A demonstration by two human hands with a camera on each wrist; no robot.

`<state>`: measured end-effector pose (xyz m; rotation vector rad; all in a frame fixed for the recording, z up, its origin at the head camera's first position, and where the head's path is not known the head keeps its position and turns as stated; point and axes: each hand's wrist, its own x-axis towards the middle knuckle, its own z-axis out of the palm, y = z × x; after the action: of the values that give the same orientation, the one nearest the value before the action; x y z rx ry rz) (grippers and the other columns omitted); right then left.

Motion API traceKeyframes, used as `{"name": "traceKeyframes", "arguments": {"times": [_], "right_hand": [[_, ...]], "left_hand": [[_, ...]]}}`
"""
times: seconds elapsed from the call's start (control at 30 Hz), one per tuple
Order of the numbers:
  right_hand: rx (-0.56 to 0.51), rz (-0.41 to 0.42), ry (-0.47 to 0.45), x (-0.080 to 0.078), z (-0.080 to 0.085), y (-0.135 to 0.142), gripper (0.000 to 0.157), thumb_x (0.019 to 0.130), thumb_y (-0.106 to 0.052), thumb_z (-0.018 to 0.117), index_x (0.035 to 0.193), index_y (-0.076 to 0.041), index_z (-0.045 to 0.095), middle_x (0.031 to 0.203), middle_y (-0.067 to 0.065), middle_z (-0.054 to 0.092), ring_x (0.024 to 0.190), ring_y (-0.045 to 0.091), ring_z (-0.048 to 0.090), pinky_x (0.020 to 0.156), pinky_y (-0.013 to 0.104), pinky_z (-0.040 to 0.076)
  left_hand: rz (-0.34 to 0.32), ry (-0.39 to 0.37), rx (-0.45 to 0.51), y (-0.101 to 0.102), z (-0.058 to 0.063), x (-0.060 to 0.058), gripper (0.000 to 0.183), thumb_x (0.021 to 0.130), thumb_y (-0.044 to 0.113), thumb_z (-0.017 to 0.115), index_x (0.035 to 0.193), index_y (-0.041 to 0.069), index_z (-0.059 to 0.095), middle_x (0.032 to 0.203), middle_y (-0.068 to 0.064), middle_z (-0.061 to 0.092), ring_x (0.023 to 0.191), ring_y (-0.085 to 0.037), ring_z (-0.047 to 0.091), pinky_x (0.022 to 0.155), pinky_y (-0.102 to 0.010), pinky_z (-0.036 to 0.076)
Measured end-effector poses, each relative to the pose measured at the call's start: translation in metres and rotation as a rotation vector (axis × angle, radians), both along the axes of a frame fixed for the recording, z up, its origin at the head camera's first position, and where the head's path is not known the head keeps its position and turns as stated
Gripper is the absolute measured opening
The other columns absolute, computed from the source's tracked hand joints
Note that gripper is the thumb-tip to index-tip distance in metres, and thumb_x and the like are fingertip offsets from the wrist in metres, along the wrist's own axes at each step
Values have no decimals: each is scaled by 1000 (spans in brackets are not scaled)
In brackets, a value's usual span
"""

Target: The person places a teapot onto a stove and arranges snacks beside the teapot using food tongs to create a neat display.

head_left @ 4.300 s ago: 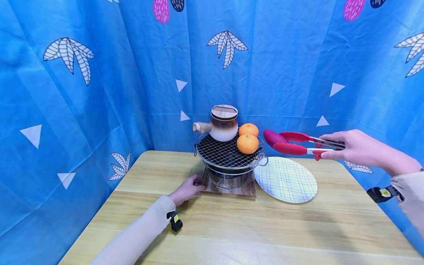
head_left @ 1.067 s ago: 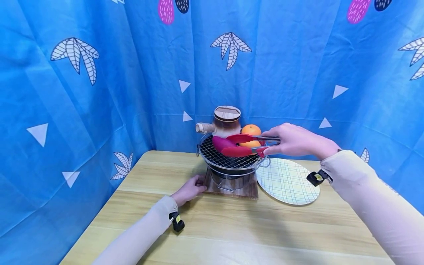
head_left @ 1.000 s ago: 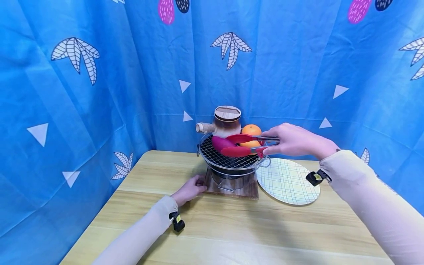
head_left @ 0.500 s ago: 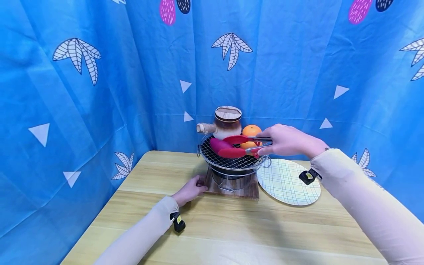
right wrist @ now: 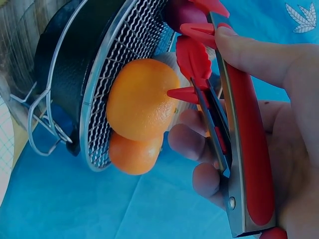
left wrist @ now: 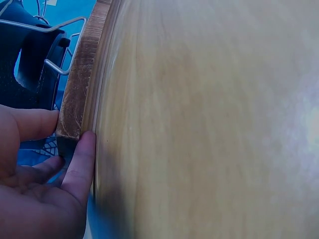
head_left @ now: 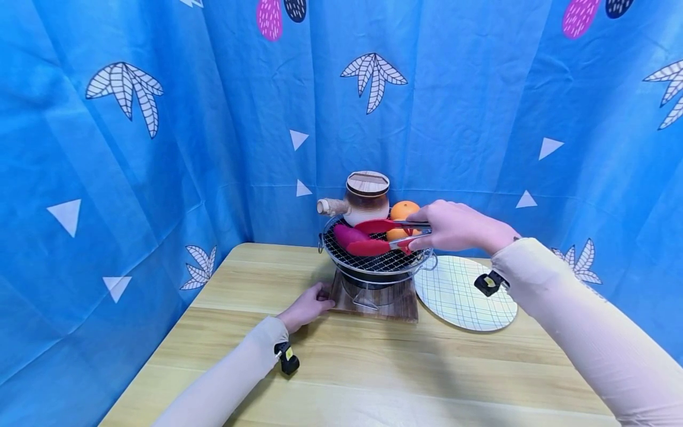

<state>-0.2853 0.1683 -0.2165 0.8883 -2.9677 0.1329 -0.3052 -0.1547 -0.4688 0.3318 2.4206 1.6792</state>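
My right hand (head_left: 453,225) grips red-tipped tongs (right wrist: 244,139) by the handles. The tongs' heads lie either side of a purple sweet potato (head_left: 345,235), low over the wire grate (head_left: 347,256) of a round tabletop grill (head_left: 368,276). Whether they squeeze it I cannot tell. Two oranges, a rear one (head_left: 404,209) and a front one (right wrist: 142,99), sit on the grate beneath and behind the tongs. A clay pot (head_left: 369,207) with wooden lid and side handle stands at the back. My left hand (head_left: 306,305) holds the corner of the wooden board (left wrist: 82,74) under the grill between thumb and fingers.
A round checked plate (head_left: 466,293) lies on the wooden table (head_left: 341,362), right of the grill. Wire handles (head_left: 431,262) stick out from the grill's rim. A blue patterned curtain (head_left: 453,118) hangs close behind and at both sides.
My right hand has brought the tongs with the sweet potato left from above the plate to over the grate, then lower and slightly further left. The left hand stays at the board.
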Motion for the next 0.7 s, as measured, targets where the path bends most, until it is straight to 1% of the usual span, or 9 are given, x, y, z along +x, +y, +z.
{"name": "traceKeyframes", "arguments": {"times": [0.07, 0.13, 0.2, 0.27, 0.33, 0.53, 0.7], "right_hand": [[9, 3, -3, 0, 0, -2, 58, 85, -46, 78, 134, -16, 66, 107, 2, 73, 85, 17, 60, 63, 31, 48], [13, 1, -3, 0, 1, -4, 57, 85, -45, 78, 133, -17, 67, 103, 0, 72, 83, 17, 59, 61, 31, 46], [15, -3, -5, 1, 2, -6, 56, 86, -44, 78, 133, -17, 67, 104, 0, 72, 82, 18, 58, 60, 30, 45], [14, -8, -5, 1, 3, -7, 57, 86, -44, 78, 134, -16, 66, 111, 1, 73, 84, 17, 58, 61, 30, 47], [18, -10, -6, 2, 4, -9, 59, 86, -45, 78, 135, -16, 66, 113, 2, 72, 86, 18, 59, 63, 31, 48], [40, -6, 7, 1, 4, -12, 60, 85, -49, 78, 135, -18, 66, 111, -1, 73, 90, 18, 61, 69, 31, 53], [40, -11, 8, 1, 4, -13, 59, 85, -47, 78, 134, -17, 66, 109, 0, 73, 87, 18, 60, 65, 31, 51]], "left_hand": [[-1, -5, 9, 0, 0, 0, 55, 91, 4, 66, 142, -7, 45, 122, -24, 63, 106, -30, 64, 90, -42, 59], [1, -11, 16, 0, 0, 0, 55, 91, 3, 66, 142, -6, 45, 121, -24, 63, 105, -29, 64, 90, -41, 60], [2, -15, 13, 0, -1, 0, 55, 92, 4, 66, 142, -6, 46, 120, -24, 63, 104, -28, 65, 90, -41, 60], [3, -20, 14, -1, 0, 1, 55, 92, 4, 66, 142, -5, 46, 120, -23, 63, 103, -28, 65, 90, -41, 60], [3, -20, 13, -1, 0, 1, 55, 92, 4, 66, 142, -5, 46, 120, -23, 63, 103, -28, 65, 90, -41, 60], [5, -22, 7, 0, 1, 1, 55, 93, 4, 65, 143, -5, 45, 121, -23, 63, 102, -27, 65, 90, -41, 60], [1, -8, -23, -1, 1, 0, 56, 93, 6, 66, 143, -5, 45, 120, -22, 63, 101, -26, 65, 90, -40, 59]]}}
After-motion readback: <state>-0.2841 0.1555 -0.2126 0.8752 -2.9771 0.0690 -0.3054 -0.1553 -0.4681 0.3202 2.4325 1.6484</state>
